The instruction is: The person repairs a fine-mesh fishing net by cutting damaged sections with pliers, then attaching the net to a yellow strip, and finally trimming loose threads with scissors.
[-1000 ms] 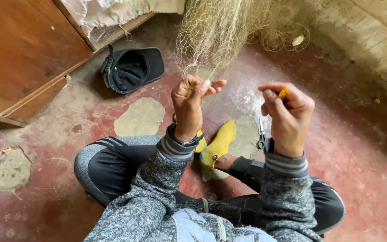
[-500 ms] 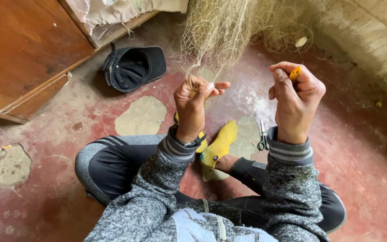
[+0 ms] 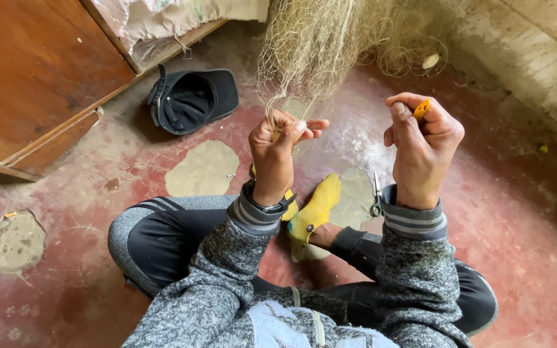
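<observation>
Wooden cabinet (image 3: 27,71) at far left, w/ a black cap (image 3: 191,100) upturned on the red floor (image 3: 523,245) beside it. Left hand (image 3: 277,149) pinches a strand of pale fishing net (image 3: 317,45), fingers closed on it; net hangs bunched from top centre, fine mesh, tangled-looking. Right hand (image 3: 423,145) grips a small yellow tool (image 3: 422,108), prob. a netting needle. Risk: hard pull could snap or snag thin mesh. Scissors (image 3: 376,196) lie by yellow-socked feet.

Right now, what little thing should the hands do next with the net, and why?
Probably bring the right hand across to the left hand. The left hand pinches a bunch of the net, while the right hand holds the small yellow tool up, apart from the mesh.
</observation>
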